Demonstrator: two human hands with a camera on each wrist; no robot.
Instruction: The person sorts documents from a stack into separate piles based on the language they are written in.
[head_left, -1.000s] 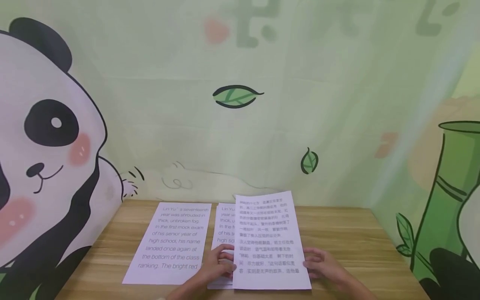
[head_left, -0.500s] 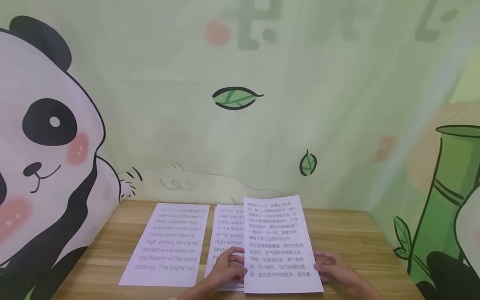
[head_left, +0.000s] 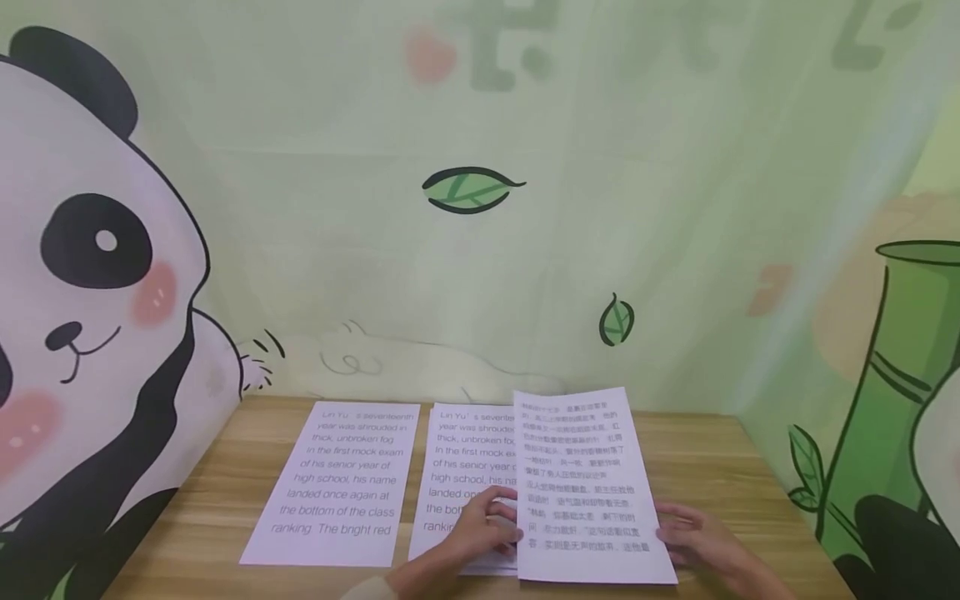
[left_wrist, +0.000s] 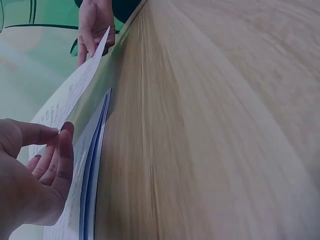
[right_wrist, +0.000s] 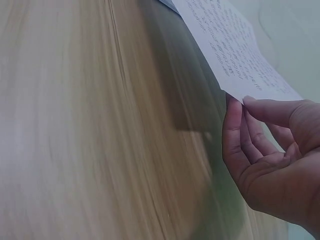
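Observation:
A white sheet of paper [head_left: 585, 492] printed with Chinese text is held up above the table by both hands. My left hand [head_left: 483, 529] pinches its left edge between thumb and fingers, as the left wrist view shows with the hand [left_wrist: 37, 175] close up. On the opposite edge, my right hand [head_left: 693, 537] pinches the sheet; in the right wrist view the thumb and fingertips of that hand [right_wrist: 275, 150] meet at the paper's margin. Beneath the raised sheet lies a stack of paper [head_left: 442, 500] with English text, partly covered by it and by my left hand.
Another English-printed sheet [head_left: 337, 483] lies flat on the wooden table [head_left: 705, 450], left of the stack. Behind the table hangs a green backdrop [head_left: 337, 250] with a panda, leaves and bamboo printed on it.
Both hands have carried the Chinese-printed sheet to the right, uncovering more of the English-printed stack. The left English sheet stays where it lay.

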